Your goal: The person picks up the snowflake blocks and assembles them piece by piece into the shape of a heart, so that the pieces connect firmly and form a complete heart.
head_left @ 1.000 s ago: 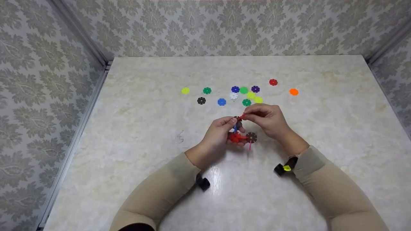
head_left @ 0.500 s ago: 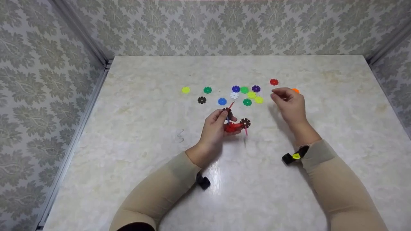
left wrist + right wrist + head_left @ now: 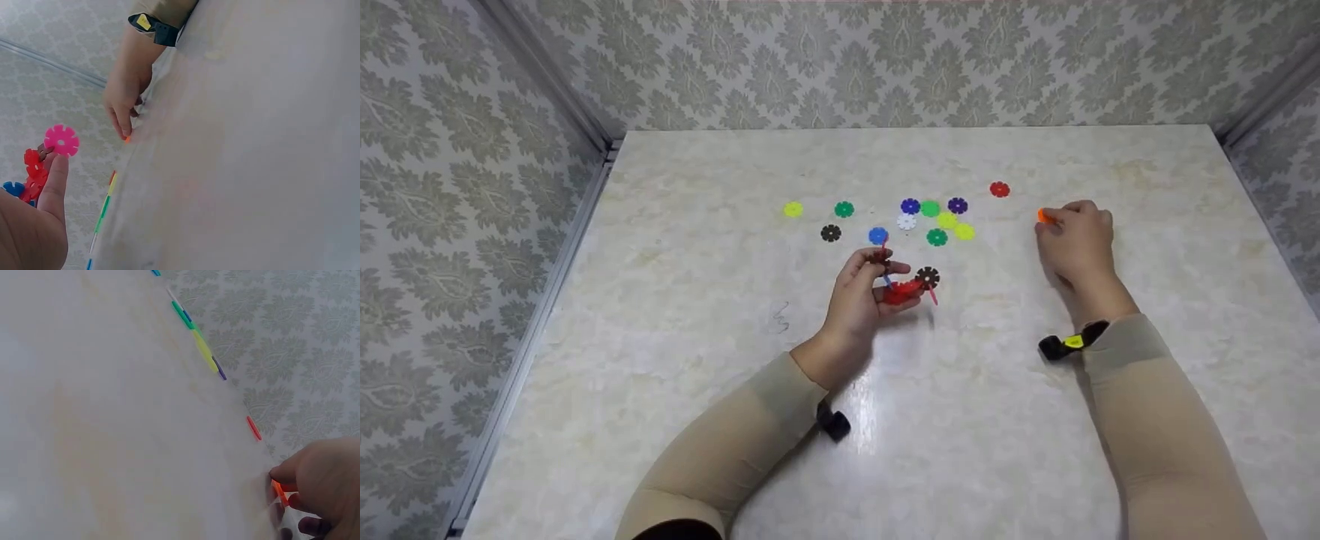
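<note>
Lying far left: yellow disc (image 3: 793,209), green disc (image 3: 844,209), black disc (image 3: 830,233); loose, apart, on the counter (image 3: 660,337).
Left hand (image 3: 849,300): grip closed about the linked discs (image 3: 901,291), raised off the counter. Done so far: red, blue, brown and pink pieces joined.
Middle cluster: white disc (image 3: 907,222) among blue, green, purple and yellow ones; unjoined to the chain.
Red disc (image 3: 999,190): alone, unused.
Right hand (image 3: 1076,240): grip pinching the orange disc (image 3: 1045,216), not attached; whether lifted, cannot tell. Judged part-way.
</note>
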{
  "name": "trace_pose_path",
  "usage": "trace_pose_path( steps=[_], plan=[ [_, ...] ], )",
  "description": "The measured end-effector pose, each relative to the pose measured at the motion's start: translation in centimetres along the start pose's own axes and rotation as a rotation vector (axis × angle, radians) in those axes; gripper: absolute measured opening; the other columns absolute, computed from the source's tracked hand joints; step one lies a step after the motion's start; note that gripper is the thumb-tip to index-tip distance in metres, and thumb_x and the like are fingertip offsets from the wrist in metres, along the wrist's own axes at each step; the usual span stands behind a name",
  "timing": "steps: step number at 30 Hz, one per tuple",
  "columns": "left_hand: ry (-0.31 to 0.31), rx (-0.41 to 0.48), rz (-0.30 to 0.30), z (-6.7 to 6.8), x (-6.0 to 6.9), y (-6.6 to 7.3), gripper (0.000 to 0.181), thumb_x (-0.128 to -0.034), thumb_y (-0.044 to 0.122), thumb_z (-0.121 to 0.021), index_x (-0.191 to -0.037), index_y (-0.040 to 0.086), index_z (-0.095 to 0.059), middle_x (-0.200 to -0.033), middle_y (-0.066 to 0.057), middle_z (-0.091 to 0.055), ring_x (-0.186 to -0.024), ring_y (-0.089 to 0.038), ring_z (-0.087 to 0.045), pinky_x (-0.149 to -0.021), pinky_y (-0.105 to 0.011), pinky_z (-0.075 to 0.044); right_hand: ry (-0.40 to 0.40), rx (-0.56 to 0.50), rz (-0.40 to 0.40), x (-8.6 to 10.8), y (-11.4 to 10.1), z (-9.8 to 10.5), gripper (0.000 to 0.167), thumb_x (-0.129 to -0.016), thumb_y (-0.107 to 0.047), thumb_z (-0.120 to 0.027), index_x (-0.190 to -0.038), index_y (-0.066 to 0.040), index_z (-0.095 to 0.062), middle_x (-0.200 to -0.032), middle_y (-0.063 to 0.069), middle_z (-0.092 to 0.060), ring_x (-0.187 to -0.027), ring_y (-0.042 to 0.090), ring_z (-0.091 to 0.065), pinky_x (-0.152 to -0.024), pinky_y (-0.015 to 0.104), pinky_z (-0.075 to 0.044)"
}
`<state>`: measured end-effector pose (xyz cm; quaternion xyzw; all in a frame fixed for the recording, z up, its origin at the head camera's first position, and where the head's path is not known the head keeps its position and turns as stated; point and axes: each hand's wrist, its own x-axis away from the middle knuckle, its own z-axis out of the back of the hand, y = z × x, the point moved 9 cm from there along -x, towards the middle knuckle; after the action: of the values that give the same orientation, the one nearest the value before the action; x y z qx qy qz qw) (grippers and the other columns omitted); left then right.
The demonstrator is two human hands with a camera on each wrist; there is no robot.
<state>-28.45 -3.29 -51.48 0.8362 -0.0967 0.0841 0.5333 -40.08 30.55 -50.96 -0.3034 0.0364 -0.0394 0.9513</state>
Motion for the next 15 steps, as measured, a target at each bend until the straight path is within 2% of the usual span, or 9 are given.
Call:
trace_pose_path(
  steps=[4, 7, 10, 13, 15],
  plan=[
    [-0.013, -0.005, 0.01, -0.09, 0.04, -0.05, 0.045, -0.115, 0.012, -0.039, -0.157, 0.004, -0.052, -0.128, -0.016, -0.072, -0.093, -0.027, -0.083, -0.087, -0.046, -0.073, 0.027, 0.01, 0.008, 0.13, -0.13, 0.14, 0.037, -0.113, -0.022, -0.066, -0.139, 0.002, -0.077, -0.155, 0.028, -0.058, -0.144, 0.053, -0.046, -0.118, 0.064, -0.044],
    [-0.021, 0.016, 0.018, -0.2, -0.05, -0.19, 0.045, -0.1152, 0.011, -0.036, -0.158, 0.005, -0.051, -0.124, -0.015, -0.071, -0.091, -0.029, -0.081, -0.082, -0.044, -0.073, 0.034, -0.009, 0.01, 0.2, -0.13, 0.15, 0.033, -0.113, -0.02, -0.067, -0.134, 0.003, -0.08, -0.153, 0.027, -0.063, -0.143, 0.051, -0.051, -0.121, 0.064, -0.045],
    [-0.026, 0.067, 0.026, -0.29, -0.14, -0.3, 0.045, -0.1147, 0.01, -0.034, -0.157, 0.003, -0.05, -0.117, -0.013, -0.07, -0.086, -0.03, -0.079, -0.075, -0.041, -0.072, 0.036, -0.062, -0.001, 0.21, -0.07, 0.23, 0.033, -0.112, -0.018, -0.067, -0.135, 0.002, -0.079, -0.149, 0.028, -0.068, -0.14, 0.049, -0.058, -0.122, 0.063, -0.05],
    [-0.028, 0.112, 0.027, -0.29, -0.16, -0.34, 0.043, -0.1145, 0.012, -0.034, -0.153, 0.002, -0.05, -0.111, -0.01, -0.067, -0.081, -0.029, -0.075, -0.071, -0.038, -0.069, 0.048, -0.128, -0.011, 0.25, -0.02, 0.31, 0.035, -0.11, -0.015, -0.068, -0.141, 0.0, -0.075, -0.144, 0.027, -0.068, -0.128, 0.044, -0.063, -0.112, 0.057, -0.055],
    [-0.032, 0.12, 0.026, -0.28, -0.11, -0.35, 0.041, -0.1154, 0.016, -0.034, -0.15, 0.003, -0.052, -0.107, -0.009, -0.065, -0.079, -0.027, -0.072, -0.07, -0.037, -0.069, 0.07, -0.163, -0.01, 0.26, -0.05, 0.33, 0.037, -0.109, -0.012, -0.069, -0.144, -0.002, -0.072, -0.138, 0.024, -0.067, -0.118, 0.038, -0.06, -0.102, 0.048, -0.054]
  ],
)
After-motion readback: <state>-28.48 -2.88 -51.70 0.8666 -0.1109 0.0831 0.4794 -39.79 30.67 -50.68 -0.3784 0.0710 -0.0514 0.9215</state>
